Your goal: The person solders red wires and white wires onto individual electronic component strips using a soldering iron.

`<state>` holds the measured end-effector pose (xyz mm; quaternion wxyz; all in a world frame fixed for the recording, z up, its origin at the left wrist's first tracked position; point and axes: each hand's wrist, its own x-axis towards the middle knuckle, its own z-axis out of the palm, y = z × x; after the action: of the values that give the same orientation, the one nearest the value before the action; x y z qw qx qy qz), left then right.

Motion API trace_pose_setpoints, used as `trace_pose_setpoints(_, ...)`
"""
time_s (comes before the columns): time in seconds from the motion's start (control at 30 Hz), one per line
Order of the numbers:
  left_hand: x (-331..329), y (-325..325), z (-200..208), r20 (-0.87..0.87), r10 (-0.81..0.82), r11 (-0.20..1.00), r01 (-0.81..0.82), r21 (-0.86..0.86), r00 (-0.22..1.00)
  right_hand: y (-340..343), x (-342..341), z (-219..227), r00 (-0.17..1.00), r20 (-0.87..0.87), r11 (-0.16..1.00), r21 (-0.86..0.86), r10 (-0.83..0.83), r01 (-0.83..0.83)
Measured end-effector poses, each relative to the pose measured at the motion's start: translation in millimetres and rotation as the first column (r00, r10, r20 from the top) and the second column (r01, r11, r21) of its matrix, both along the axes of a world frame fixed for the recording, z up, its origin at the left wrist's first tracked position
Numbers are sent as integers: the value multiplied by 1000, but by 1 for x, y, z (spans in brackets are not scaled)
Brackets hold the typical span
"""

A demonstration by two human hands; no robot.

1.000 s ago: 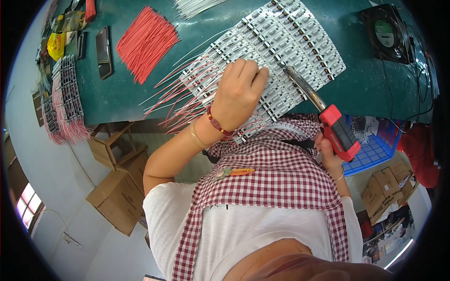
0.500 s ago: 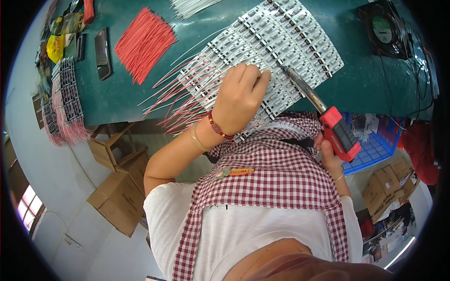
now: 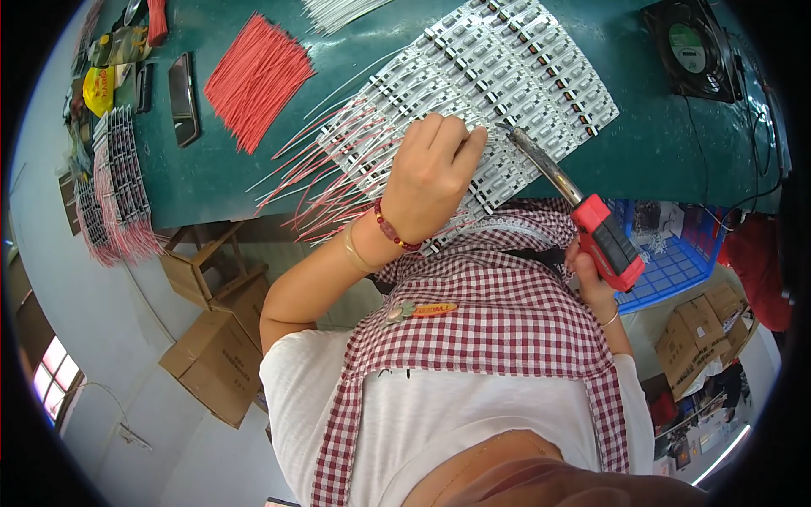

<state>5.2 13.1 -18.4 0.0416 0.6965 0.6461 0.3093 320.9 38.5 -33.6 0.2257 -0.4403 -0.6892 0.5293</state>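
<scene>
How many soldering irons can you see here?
1: the red-and-black soldering iron in the right hand, its tip over the circuit-board panel. Others may be hidden from view.

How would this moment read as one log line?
left hand: fingers bent over white board panel | right hand: holding red-and-black soldering iron, tip over panel | nearby: red wires, phone, black fan

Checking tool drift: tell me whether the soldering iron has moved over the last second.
Yes; judged against the board panel, the soldering iron has its tip slightly further left and nearer the person.
</scene>
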Motion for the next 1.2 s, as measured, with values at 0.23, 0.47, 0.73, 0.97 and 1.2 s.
trace_pose_setpoints(0.23,2,1,0,-20,-4,1000,3,-28,1000,1,1,-1,990,113,996,15,90,-93)
trace_pose_setpoints(0.47,1,2,2,-47,-1,999,-1,-41,999,-6,8,1,997,52,998,28,-60,58)
trace_pose_setpoints(0.73,-2,0,3,-91,-18,999,15,-34,996,-2,-12,22,992,-97,985,-161,-81,64)
trace_pose_setpoints(0.97,8,-5,2,-49,-38,999,38,-1,998,-11,12,-1,1000,-23,997,-79,6,-8)
trace_pose_setpoints(1.2,10,-2,3,-54,-35,999,33,-44,998,-16,22,-17,988,149,998,46,29,-36)
